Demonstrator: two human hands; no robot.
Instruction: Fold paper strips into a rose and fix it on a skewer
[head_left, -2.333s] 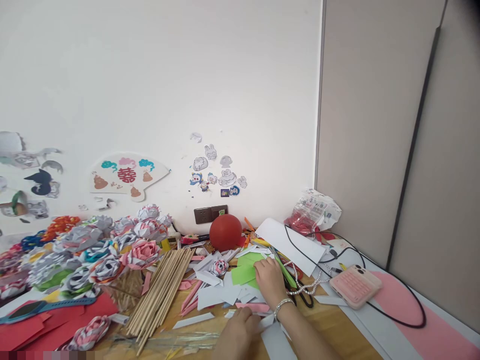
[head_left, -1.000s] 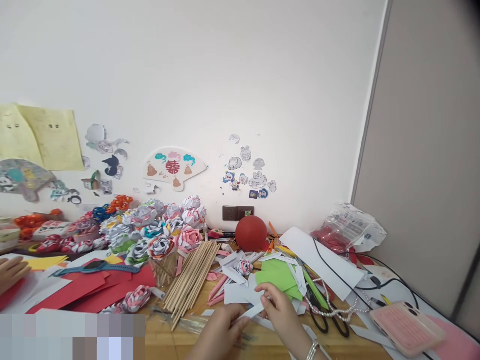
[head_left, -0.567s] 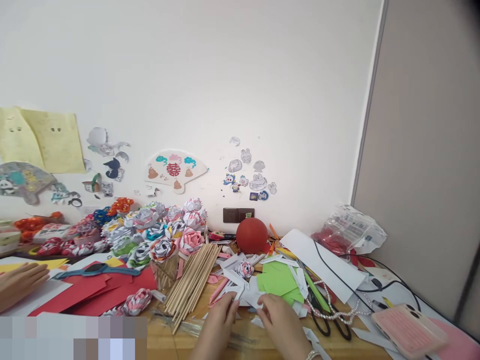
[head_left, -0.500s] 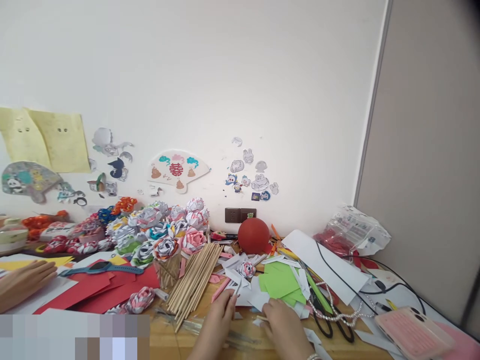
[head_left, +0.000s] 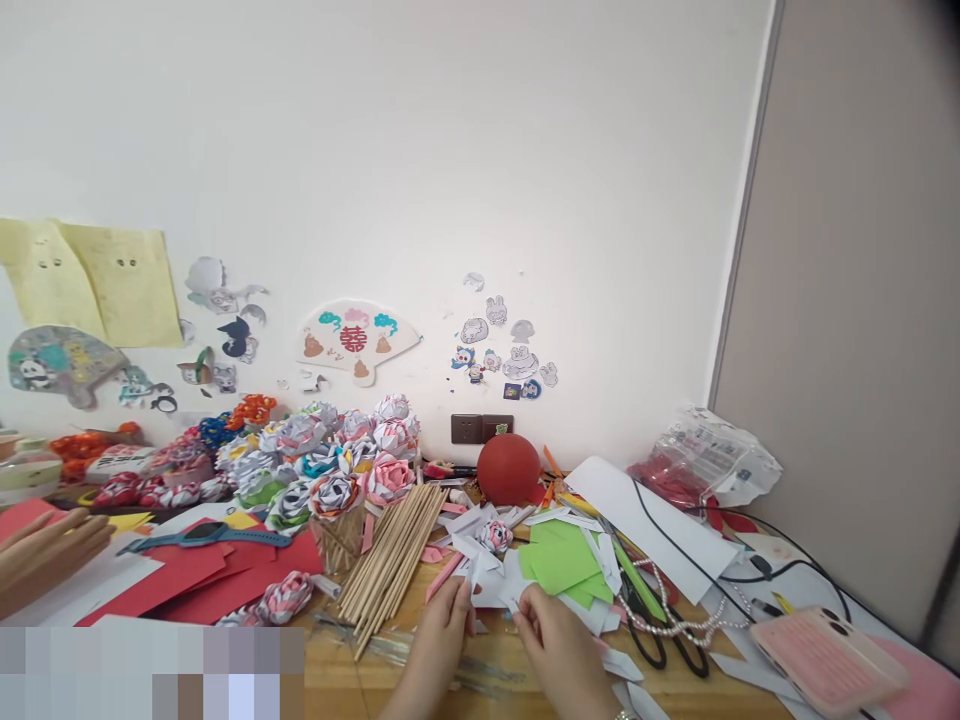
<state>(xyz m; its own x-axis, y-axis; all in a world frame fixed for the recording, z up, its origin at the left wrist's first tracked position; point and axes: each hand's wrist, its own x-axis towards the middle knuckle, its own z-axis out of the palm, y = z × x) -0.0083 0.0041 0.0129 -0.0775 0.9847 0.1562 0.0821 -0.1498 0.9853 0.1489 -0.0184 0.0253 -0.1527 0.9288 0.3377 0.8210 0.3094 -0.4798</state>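
My left hand [head_left: 444, 625] is closed in a pinch low over the table, just right of the wooden sticks [head_left: 397, 560]; what its fingers hold is too small to make out. My right hand [head_left: 553, 632] is pinched too, a short gap away, with a pale bit at its fingertips that I cannot name. Behind both hands lie white paper strips [head_left: 491, 578], a small pink-and-white paper rose [head_left: 495, 537] and green paper sheets [head_left: 566, 560]. Black-handled scissors [head_left: 651, 645] lie to the right of my right hand.
At the left is another person's hand [head_left: 56, 550], near red paper [head_left: 176, 580] and a blue watch [head_left: 206, 535]. Many paper roses [head_left: 322, 450] are heaped behind. A red ball [head_left: 508, 470], a bead string [head_left: 675, 630], a black cable [head_left: 810, 575] and a pink-cased phone [head_left: 829, 660] lie around.
My hands have shifted slightly, and my right fingertips have turned up towards the left hand. The thin stick-like piece at my right fingers no longer shows. The other person's hand has lifted and tilted.
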